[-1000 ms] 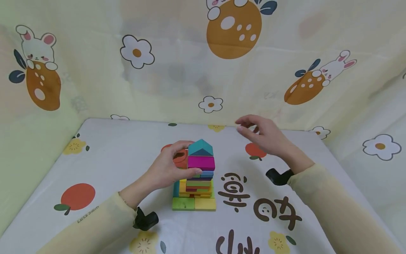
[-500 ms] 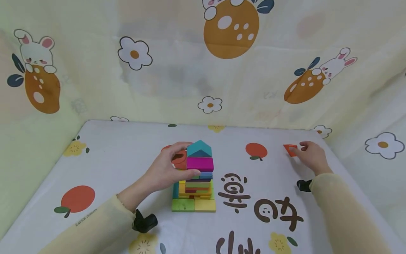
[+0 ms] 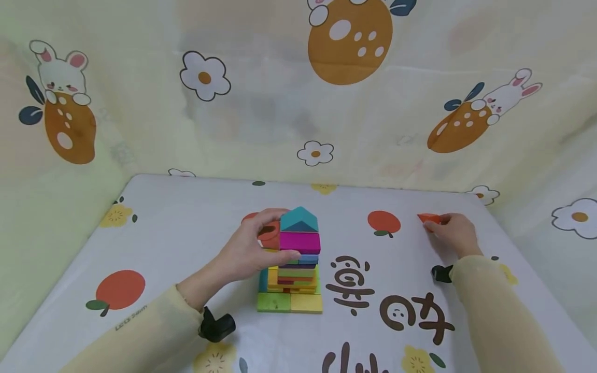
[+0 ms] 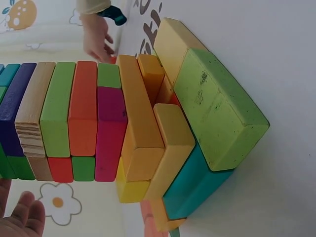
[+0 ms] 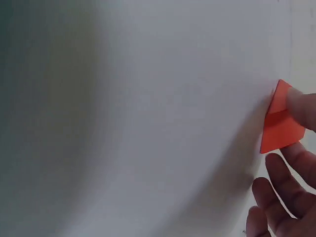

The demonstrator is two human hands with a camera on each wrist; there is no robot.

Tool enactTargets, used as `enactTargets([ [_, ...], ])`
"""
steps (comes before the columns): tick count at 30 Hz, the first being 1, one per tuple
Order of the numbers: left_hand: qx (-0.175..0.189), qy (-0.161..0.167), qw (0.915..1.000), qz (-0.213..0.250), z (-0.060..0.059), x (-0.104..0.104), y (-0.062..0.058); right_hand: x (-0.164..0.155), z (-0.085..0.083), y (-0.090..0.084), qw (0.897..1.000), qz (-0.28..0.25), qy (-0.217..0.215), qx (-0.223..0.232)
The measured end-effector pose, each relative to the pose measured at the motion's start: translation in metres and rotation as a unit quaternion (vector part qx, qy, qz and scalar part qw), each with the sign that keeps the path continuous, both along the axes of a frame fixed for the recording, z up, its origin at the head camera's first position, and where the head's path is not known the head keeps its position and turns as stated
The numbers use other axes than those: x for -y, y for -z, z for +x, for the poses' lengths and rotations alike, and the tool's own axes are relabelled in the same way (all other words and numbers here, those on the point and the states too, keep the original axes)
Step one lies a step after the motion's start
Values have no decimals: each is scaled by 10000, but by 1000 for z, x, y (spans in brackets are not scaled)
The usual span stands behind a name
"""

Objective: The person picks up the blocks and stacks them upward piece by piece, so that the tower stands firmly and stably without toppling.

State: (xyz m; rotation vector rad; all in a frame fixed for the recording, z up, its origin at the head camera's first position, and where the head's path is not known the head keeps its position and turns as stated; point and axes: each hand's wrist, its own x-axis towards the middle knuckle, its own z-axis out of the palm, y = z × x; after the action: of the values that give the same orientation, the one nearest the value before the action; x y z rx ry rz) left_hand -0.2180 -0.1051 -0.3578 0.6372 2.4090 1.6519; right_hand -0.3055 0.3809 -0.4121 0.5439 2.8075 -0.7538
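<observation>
A tall tower of colourful wooden blocks (image 3: 298, 274) stands mid-table on a base of green and yellow blocks. On top, a teal triangular block (image 3: 299, 220) sits over a magenta block (image 3: 300, 242). My left hand (image 3: 244, 248) clasps the upper tower, its thumb across the front and its forefinger passing behind. An orange piece with a dark curved opening (image 3: 269, 237) shows inside that hand. In the left wrist view, the other fingers (image 4: 27, 217) are loosely bent beside the tower. At the right rear, my right hand (image 3: 457, 233) pinches an orange triangular block (image 5: 281, 131) between thumb and forefinger.
A white cloth (image 3: 196, 217) printed with fruit, flowers and brown lettering covers the table. Behind it hangs a cream curtain (image 3: 261, 114) with rabbit prints. Black cameras are strapped to the left wrist (image 3: 217, 326) and the right wrist (image 3: 440, 273).
My right hand has moved from above the table behind the tower out to the right and taken hold of the orange triangular block, which has turned slightly. My left hand stays at the tower.
</observation>
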Motion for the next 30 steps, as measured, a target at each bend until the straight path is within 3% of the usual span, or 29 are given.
enactTargets([
  [5,62,-56,10000,-42,0,0,0,3,-1,0,9987,-210,-422,176],
  [10,101,-20,9999,14,0,1,0,5,2,0,9924,-179,-1195,237],
  [16,-6,22,10000,-9,1,1,-1,14,20,0,9808,-307,-1894,352],
  [20,-152,63,9999,-18,1,1,-3,20,37,0,9737,-183,-2262,178],
  [30,-164,49,9998,-69,1,-1,-3,19,59,9,9765,184,-2123,-336],
])
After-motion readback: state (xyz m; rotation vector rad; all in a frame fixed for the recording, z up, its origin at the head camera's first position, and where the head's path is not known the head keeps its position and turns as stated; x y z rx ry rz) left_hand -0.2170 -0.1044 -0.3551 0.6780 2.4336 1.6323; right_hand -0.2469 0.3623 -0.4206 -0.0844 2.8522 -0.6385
